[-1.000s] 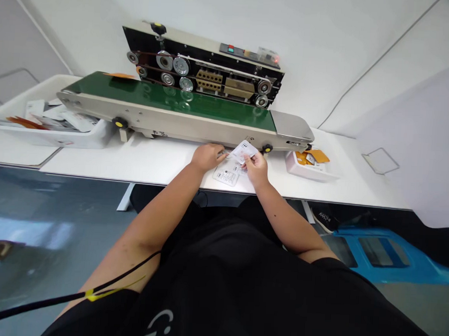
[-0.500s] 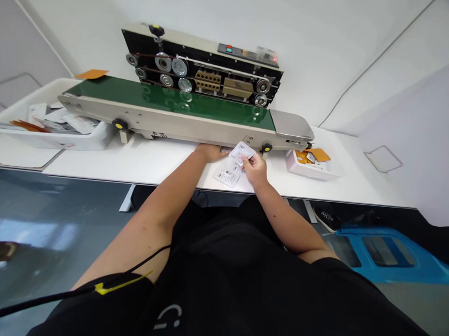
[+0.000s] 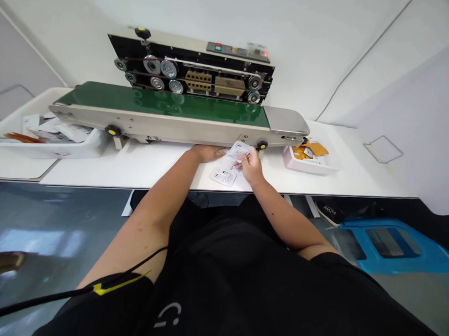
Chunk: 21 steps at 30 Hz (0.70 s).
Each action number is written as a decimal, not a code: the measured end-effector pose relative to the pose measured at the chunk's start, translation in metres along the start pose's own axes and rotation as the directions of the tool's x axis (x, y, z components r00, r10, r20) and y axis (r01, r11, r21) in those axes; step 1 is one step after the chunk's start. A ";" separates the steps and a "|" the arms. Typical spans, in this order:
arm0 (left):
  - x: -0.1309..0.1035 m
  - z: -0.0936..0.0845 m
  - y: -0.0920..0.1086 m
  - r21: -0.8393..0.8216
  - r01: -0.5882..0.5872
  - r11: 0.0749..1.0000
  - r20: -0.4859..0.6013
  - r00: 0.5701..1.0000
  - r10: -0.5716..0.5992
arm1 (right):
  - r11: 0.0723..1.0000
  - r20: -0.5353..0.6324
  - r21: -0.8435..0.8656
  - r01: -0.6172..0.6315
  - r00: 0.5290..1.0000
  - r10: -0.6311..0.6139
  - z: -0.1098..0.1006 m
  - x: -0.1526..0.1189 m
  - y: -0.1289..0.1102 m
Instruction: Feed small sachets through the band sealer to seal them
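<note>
My right hand (image 3: 252, 168) is closed on a small white printed sachet (image 3: 239, 149), pinched by its right edge and tilted above the table. My left hand (image 3: 209, 153) lies low at the foot of the conveyor, fingers stretched toward the sachet's left edge; whether they touch it cannot be made out. Beneath the held sachet, another printed sachet (image 3: 223, 176) rests flat on the white table (image 3: 164, 170), with a further one partly covered beside it.
Behind my hands stands a band sealer (image 3: 192, 71) with a green conveyor belt (image 3: 156, 102). A white bin (image 3: 59, 152) of sachets is at the left. A smaller box (image 3: 309, 166) with orange and white packets sits right. A blue plastic stool (image 3: 397, 247) is on the floor.
The orange packet at the belt's left end has left the belt top, with only a dark sliver showing behind it. The view shifts slightly; my right hand still holds the sachet.
</note>
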<state>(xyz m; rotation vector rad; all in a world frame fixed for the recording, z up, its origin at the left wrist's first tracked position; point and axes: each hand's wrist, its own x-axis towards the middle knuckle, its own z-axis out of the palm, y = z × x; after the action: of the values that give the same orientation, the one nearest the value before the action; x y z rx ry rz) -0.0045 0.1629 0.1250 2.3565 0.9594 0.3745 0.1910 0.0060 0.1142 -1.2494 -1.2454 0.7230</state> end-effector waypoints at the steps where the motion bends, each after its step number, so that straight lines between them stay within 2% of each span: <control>1: -0.005 -0.002 0.003 0.078 0.032 0.996 0.068 0.997 -0.037 | 1.000 0.004 0.024 0.008 1.000 -0.008 0.000 0.000 -0.001; 2: -0.011 -0.004 0.005 0.144 0.043 0.989 0.116 0.991 -0.060 | 0.999 0.012 0.050 0.020 1.000 -0.021 -0.001 0.001 -0.003; 4: -0.023 -0.007 0.009 0.208 -0.004 0.978 0.147 0.989 -0.027 | 0.995 0.034 0.084 0.060 0.997 -0.063 -0.005 0.003 -0.012; 7: -0.042 -0.009 0.009 0.218 -0.099 0.971 0.095 0.992 0.080 | 0.989 0.008 0.064 0.137 0.990 -0.138 -0.022 0.018 -0.039; 9: -0.051 -0.009 0.006 0.207 -0.099 0.973 0.046 0.995 0.091 | 0.986 -0.062 0.023 0.165 0.985 -0.163 -0.040 0.039 -0.063; 12: -0.059 -0.011 0.003 0.165 -0.060 0.984 -0.019 0.998 0.064 | 0.989 -0.181 -0.028 0.148 0.972 -0.151 -0.069 0.086 -0.096; 14: -0.063 -0.014 0.002 0.096 -0.044 0.994 -0.047 0.998 0.049 | 0.994 -0.273 -0.064 0.093 0.956 -0.107 -0.084 0.120 -0.110; 17: -0.067 -0.018 0.002 -0.064 -0.047 0.997 -0.113 0.993 0.040 | 0.992 -0.329 -0.060 -0.107 0.941 0.082 -0.093 0.161 -0.117; 19: -0.068 -0.019 0.001 -0.168 -0.066 0.984 -0.183 0.982 0.035 | 0.974 -0.286 -0.011 -0.227 0.934 0.214 -0.092 0.178 -0.115; 21: -0.068 -0.019 -0.002 -0.269 -0.088 0.959 -0.241 0.970 0.021 | 0.969 -0.208 0.025 -0.245 0.947 0.245 -0.086 0.187 -0.111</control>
<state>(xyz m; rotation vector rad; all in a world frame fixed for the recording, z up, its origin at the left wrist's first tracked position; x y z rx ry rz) -0.0619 0.1231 0.1364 2.1155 0.8827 0.7757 0.2944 0.1284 0.2855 -1.4579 -0.9277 0.7461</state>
